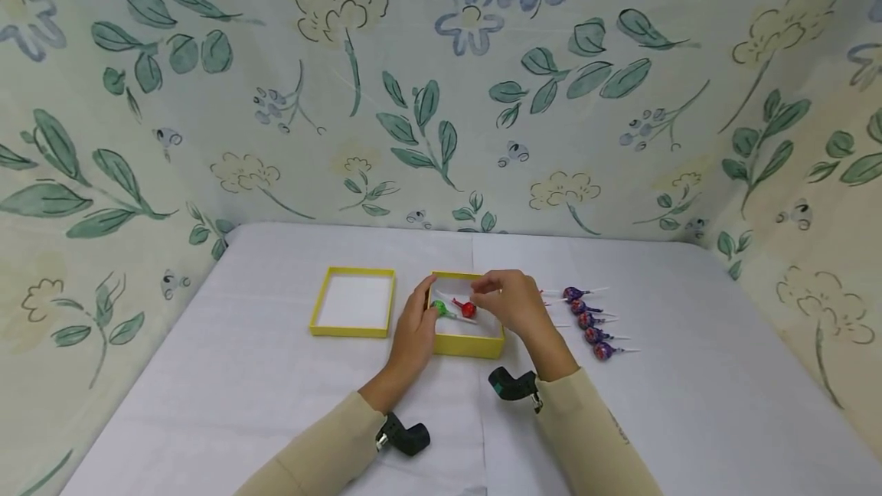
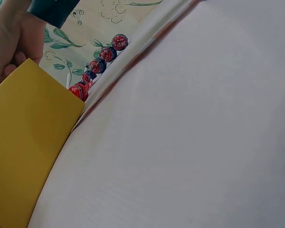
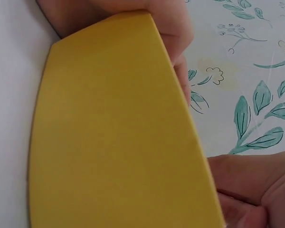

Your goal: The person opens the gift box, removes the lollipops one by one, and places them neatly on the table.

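Observation:
An open yellow box (image 1: pixel 468 345) with a white inside stands in front of me in the head view. Inside it lie a green lollipop (image 1: pixel 439 307) and a red lollipop (image 1: pixel 468 310). My left hand (image 1: pixel 412 331) grips the box's left wall. Over the right wall reaches my right hand (image 1: pixel 513 305), fingers bent and fingertips right by the red lollipop; whether they pinch it is hidden. In the right wrist view the box's front wall (image 3: pixel 114 123) covers the inside, with my left hand (image 3: pixel 168 28) at its top and right hand (image 3: pixel 247 190) at lower right.
To the box's left lies a yellow-rimmed lid (image 1: pixel 353 332), white side up. Several purple-wrapped lollipops (image 1: pixel 592 335) lie in a column at the right. More white sticks (image 1: pixel 561 325) poke out beside my right hand. Floral cloth (image 1: pixel 427 121) hangs behind the white table (image 1: pixel 207 381).

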`<action>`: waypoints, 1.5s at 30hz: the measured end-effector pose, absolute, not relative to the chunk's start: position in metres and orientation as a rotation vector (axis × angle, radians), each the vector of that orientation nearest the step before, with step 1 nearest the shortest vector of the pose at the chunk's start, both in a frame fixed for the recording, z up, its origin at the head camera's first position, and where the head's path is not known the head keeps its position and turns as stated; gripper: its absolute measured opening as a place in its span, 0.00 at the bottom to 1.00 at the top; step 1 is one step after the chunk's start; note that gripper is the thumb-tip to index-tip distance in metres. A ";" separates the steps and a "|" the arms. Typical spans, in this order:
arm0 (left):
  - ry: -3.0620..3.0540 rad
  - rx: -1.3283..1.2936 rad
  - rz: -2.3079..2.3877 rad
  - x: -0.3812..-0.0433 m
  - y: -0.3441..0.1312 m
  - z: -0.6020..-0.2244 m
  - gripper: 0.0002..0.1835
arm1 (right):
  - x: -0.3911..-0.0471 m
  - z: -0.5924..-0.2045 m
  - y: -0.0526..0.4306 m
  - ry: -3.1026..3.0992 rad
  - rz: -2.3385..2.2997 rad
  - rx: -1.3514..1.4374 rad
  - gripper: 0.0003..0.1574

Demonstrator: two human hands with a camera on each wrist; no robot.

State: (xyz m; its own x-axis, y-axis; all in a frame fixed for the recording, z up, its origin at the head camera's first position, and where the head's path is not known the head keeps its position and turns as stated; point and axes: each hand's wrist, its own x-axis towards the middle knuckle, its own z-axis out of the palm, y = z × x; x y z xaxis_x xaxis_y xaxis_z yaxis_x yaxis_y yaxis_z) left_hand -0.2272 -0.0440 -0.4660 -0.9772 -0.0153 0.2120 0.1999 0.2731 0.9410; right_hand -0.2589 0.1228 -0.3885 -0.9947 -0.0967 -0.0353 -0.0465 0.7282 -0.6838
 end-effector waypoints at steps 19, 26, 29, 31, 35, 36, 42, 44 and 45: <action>-2.352 -0.171 -1.793 -0.224 -0.041 -0.468 0.28 | -0.256 -0.398 0.122 2.931 -0.810 -0.201 0.17; -2.344 -0.167 -1.799 -0.222 -0.038 -0.467 0.29 | -0.255 -0.400 0.119 2.983 -0.647 -0.204 0.13; -2.349 -0.165 -1.787 -0.223 -0.038 -0.466 0.29 | -0.256 -0.401 0.120 2.986 -0.655 -0.212 0.11; -2.351 -0.163 -1.780 -0.223 -0.039 -0.465 0.29 | -0.257 -0.401 0.119 2.981 -0.670 -0.213 0.10; -2.364 -0.149 -1.777 -0.223 -0.040 -0.464 0.29 | -0.258 -0.402 0.118 2.985 -0.654 -0.233 0.11; -2.364 -0.149 -1.778 -0.223 -0.040 -0.464 0.29 | -0.259 -0.402 0.117 2.988 -0.646 -0.238 0.11; -2.371 -0.128 -1.772 -0.224 -0.042 -0.464 0.28 | -0.260 -0.403 0.116 2.984 -0.658 -0.245 0.12; -2.369 -0.133 -1.777 -0.225 -0.041 -0.465 0.28 | -0.260 -0.403 0.117 2.979 -0.666 -0.239 0.11; -2.365 -0.142 -1.781 -0.226 -0.041 -0.466 0.28 | -0.260 -0.402 0.118 2.975 -0.670 -0.241 0.11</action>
State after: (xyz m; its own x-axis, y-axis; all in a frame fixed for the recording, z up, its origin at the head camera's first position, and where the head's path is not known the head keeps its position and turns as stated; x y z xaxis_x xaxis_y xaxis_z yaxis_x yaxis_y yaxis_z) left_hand -0.2257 -0.0407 -0.4657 -0.9797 -0.0307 0.1982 0.1820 0.2789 0.9429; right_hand -0.2602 0.1176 -0.4024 -0.9842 -0.1711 -0.0460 -0.1348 0.8917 -0.4321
